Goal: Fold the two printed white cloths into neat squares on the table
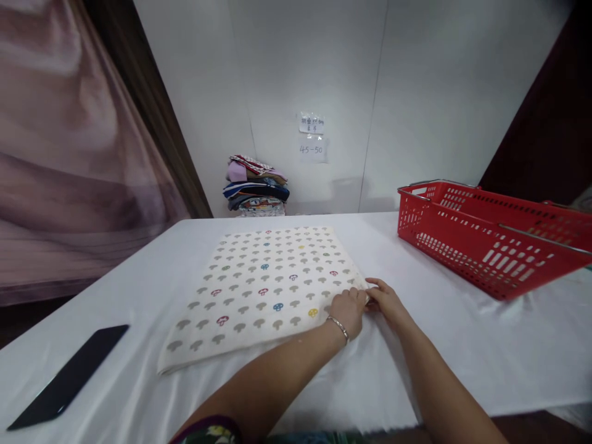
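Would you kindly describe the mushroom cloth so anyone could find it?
On the white table, left of the red basket, the cream cloth has the left hand and right hand at its near right corner. Being spread and mushroom-printed sets it apart from the folded stack behind.

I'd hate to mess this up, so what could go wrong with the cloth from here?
The left hand and right hand are both at one corner, so the mushroom-print cloth might skew. The bracelet on the left wrist could snag it. The white tablecloth, already creased, might bunch underneath.
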Available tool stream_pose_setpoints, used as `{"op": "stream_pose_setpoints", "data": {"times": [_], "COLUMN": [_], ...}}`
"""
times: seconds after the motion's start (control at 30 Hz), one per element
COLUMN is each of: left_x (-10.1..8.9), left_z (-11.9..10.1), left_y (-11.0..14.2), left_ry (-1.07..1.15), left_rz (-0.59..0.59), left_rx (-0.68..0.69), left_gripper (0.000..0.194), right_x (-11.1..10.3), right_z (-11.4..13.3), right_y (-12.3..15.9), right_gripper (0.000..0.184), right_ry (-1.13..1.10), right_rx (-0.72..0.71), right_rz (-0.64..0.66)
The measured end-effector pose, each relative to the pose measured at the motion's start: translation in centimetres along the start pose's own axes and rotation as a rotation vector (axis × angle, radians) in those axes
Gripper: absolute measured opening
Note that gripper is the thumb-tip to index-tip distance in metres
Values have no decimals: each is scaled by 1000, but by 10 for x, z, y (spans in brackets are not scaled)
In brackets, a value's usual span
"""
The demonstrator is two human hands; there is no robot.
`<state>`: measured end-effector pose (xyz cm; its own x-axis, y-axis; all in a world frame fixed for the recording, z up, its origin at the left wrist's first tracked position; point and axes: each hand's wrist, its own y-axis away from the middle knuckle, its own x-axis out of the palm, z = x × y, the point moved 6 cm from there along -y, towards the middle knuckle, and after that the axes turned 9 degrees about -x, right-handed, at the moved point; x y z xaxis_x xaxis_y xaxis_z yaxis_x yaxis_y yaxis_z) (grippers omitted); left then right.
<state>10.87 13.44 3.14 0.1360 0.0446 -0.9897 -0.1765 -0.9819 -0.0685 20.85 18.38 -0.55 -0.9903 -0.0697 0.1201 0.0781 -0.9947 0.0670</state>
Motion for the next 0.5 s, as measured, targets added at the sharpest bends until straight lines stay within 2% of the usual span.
{"op": "stream_pose_setpoints", "data": {"times": [0.1, 0.23, 0.33, 0.5], "left_x": [-1, -9, -17, -15], "left_z": [3, 6, 9, 11], "left_y": [3, 5, 7, 11], "left_ry": [-16, -31, -24, 13], "left_rz": [-17, 8, -10, -12], "left_rx": [0, -4, 3, 31], "left_gripper": [38, 29, 28, 30], "right_x": [0, 2, 7, 15], "right_z": [1, -1, -4, -5], "right_y": [0, 5, 11, 14], "right_gripper": [40, 45, 55, 77], "right_ry": [-4, 1, 52, 13], "right_rx": [-5, 60, 122, 91], "right_rz": [-8, 8, 63, 119]}}
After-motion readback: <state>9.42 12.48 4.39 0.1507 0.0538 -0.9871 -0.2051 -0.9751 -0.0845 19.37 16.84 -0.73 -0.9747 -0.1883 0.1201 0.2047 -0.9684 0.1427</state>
